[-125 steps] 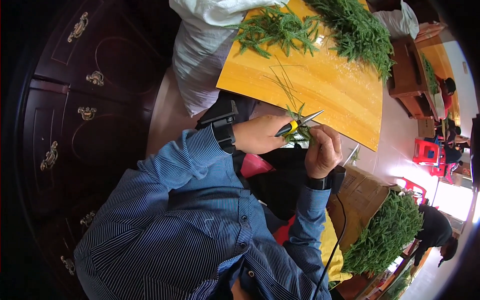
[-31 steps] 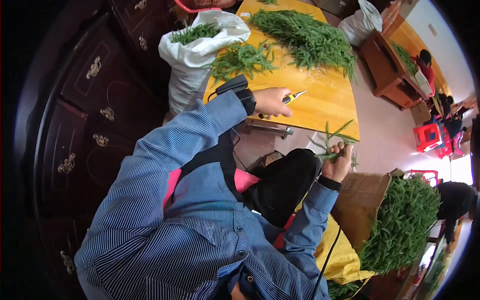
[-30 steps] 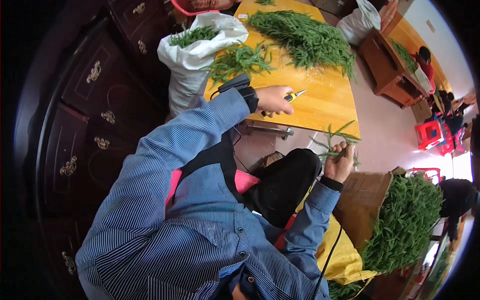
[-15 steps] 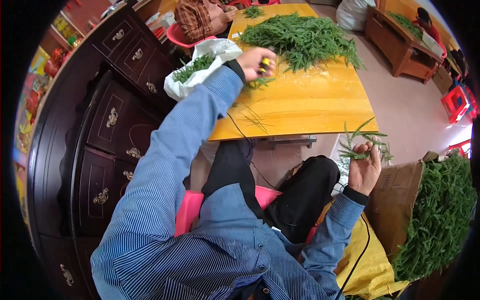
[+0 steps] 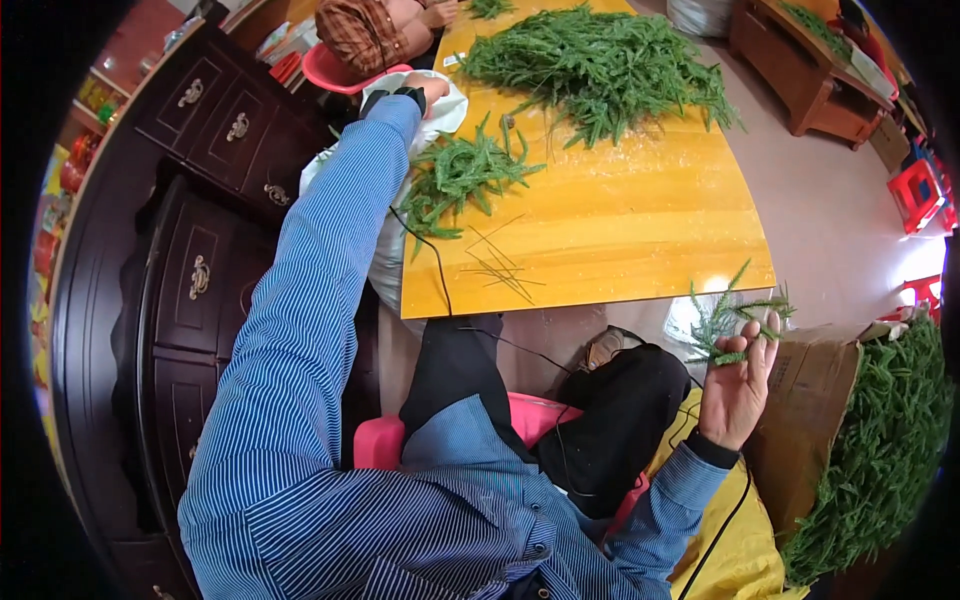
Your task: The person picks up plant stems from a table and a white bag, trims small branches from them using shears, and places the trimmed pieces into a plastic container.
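My left hand point(image 5: 432, 88) is stretched out over the white sack point(image 5: 452, 104) at the table's far left corner. Its fingers are mostly hidden, so what they hold, if anything, does not show. Low at the right, past the table's near edge, my right hand point(image 5: 738, 385) faces palm up, its fingers closed on a green needle-leaved sprig point(image 5: 722, 318). A small pile of similar green sprigs point(image 5: 465, 175) lies on the left side of the yellow wooden table point(image 5: 640, 215), close to my left forearm. Several thin wires or stems point(image 5: 500, 268) lie crossed near the table's front edge.
A large heap of green sprigs point(image 5: 600, 65) covers the table's far part. At the right a cardboard box point(image 5: 815, 385) stands beside massed greenery point(image 5: 885, 430). A dark drawer cabinet point(image 5: 200, 230) flanks my left. Another person point(image 5: 370, 35) sits beyond the sack.
My left hand has moved left and away from me, from above the table to the sack; the yellow-and-black thing in it no longer shows. My right hand still holds the sprig, slightly lower.
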A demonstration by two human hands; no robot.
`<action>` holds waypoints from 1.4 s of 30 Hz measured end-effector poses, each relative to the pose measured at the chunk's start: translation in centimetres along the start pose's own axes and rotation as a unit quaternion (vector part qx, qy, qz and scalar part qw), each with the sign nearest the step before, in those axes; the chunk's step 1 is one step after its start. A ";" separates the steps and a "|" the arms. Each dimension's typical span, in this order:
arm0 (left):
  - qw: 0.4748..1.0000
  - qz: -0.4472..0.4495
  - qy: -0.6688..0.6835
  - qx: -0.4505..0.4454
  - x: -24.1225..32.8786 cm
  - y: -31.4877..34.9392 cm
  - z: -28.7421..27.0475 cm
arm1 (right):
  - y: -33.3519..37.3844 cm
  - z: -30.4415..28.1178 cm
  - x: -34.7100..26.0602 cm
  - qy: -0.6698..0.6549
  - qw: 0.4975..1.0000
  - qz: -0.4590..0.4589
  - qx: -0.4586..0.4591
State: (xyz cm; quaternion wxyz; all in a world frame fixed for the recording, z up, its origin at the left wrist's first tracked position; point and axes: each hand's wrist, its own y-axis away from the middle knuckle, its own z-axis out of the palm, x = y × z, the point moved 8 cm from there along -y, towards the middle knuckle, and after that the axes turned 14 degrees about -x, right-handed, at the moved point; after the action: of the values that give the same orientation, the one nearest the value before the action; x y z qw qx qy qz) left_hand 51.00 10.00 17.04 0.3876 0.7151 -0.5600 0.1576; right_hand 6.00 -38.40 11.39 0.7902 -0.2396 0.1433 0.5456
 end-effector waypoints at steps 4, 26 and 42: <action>0.996 0.001 -0.072 0.061 -2.3 -4.9 -1.7 | -0.1 0.8 0.7 0.017 1.000 0.020 0.000; 0.914 0.367 0.023 -0.172 -4.1 31.5 11.2 | -0.3 2.5 2.3 0.007 0.994 0.071 -0.081; 0.843 0.317 -0.435 0.001 -4.1 19.7 9.4 | -0.2 4.3 3.7 0.206 0.974 0.039 -0.083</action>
State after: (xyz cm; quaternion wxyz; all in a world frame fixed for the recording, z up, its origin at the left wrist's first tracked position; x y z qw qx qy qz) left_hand 29.56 4.45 15.68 0.0324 0.4941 -0.8671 -0.0548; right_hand 7.38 -33.15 13.27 0.6995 -0.4052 0.2664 0.5249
